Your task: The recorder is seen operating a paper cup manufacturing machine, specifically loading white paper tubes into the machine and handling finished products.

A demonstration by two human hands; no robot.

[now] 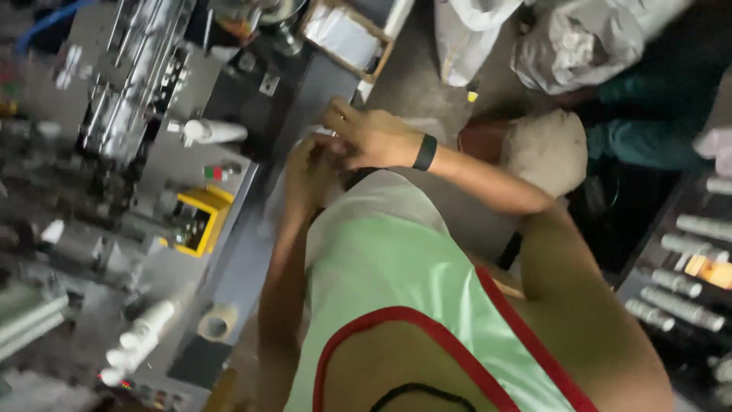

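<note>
My left hand (309,172) and my right hand (370,137) meet in front of my chest, fingers touching each other. A black band (425,152) circles my right wrist. The picture is blurred, so I cannot tell whether anything small sits between the fingers. Below the hands lies my light green vest with red trim (396,275). The hands hover beside the edge of a grey machine table (229,252).
On the machine to the left are a metal conveyor (130,76), white tubes (141,339), a yellow part (200,217) and a tape roll (217,322). White plastic bags (579,38) lie at the top. A rack of tubes (682,286) stands right. Someone in teal clothing (648,114) is nearby.
</note>
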